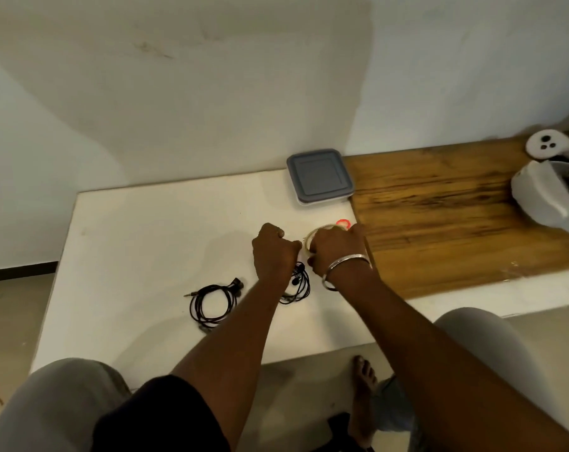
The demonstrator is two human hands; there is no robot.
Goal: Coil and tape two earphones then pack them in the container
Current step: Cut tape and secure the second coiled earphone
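On a white surface (146, 239) in front of a seated person lie two black earphones, both wound into loose coils. The left earphone (213, 303) lies alone, its plug pointing left, well clear of both hands. The right earphone (299, 285) lies just under the wrists, partly hidden by the left forearm.

Above it the hands meet, knuckles almost touching. The left hand (276, 252) has its fingers curled into a fist; whether they pinch anything cannot be told from behind. The right hand (337, 247) has its fingers wrapped over a clear tape roll (319, 228), grasping it from above, with only the roll's far rim showing. A metal bangle (345, 265) circles the right wrist. A small red object (342, 222) peeks out just beyond the right fingers.

Farther back, against the wall, stands the container (320, 176), square, with its grey lid on. To its right is a wooden board (439, 216) carrying a white headset (544, 194) and a controller (550, 146).
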